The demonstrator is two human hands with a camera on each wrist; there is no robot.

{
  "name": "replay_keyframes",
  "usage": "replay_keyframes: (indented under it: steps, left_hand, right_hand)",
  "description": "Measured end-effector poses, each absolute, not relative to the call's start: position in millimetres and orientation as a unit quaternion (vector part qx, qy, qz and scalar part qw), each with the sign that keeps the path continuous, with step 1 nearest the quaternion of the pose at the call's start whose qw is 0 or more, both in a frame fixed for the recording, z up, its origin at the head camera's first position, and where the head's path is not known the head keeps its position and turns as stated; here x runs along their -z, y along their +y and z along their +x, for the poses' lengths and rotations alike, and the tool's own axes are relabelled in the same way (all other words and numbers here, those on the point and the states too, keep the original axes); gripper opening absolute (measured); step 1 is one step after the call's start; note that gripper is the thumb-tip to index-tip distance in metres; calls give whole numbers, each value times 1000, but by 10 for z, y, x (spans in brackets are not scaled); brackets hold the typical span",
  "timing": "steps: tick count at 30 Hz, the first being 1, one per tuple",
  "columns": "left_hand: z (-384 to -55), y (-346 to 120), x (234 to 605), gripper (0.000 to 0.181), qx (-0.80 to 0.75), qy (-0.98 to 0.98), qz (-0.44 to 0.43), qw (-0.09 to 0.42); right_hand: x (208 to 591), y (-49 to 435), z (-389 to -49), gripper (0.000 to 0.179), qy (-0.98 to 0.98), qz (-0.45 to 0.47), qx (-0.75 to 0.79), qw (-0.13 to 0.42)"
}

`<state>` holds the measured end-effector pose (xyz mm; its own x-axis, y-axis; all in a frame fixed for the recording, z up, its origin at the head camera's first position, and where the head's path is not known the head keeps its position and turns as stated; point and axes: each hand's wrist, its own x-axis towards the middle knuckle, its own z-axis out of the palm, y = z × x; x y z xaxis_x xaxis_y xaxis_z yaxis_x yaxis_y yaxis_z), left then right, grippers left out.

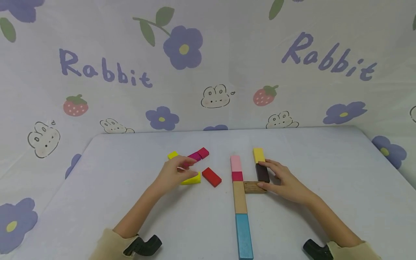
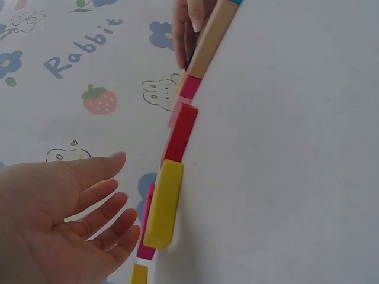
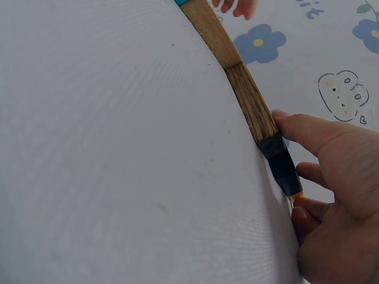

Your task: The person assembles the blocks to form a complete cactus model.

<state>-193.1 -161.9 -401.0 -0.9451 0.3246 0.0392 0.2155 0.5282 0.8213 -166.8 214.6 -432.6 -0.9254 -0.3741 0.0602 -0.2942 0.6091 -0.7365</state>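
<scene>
My left hand [image 1: 173, 175] hovers beside a yellow block [image 1: 191, 179], thumb and fingers spread apart. The left wrist view shows a gap between those fingers and the yellow block [image 2: 164, 204]. Behind the left hand lie a magenta block [image 1: 195, 156] and another yellow block [image 1: 173, 155], partly hidden. My right hand [image 1: 286, 182] rests at a row of blocks. Its thumb touches the brown wood-grain block [image 1: 253, 187], while its fingertips lie along the black block [image 1: 262, 173], close to where that meets a pale yellow block [image 1: 259, 155].
A red block [image 1: 212, 177] lies between the hands. One column joins a pink block [image 1: 236, 163], a crimson block [image 1: 237, 176], a tan block [image 1: 240, 197] and a blue block [image 1: 244, 236]. A patterned cloth [image 1: 240, 65] hangs behind the white table [image 1: 201, 224].
</scene>
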Motion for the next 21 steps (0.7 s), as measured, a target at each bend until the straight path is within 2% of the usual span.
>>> replay_keyframes:
  steps: [13, 21]
  left_hand:
    - [-1806, -1771, 4069, 33, -440, 880, 168, 68]
    - [-1771, -1831, 4026, 34, -431, 881, 159, 111]
  right_hand:
    - [4329, 2151, -1659, 68, 895, -186, 402, 50]
    - [4338, 2159, -1666, 68, 895, -187, 402, 50]
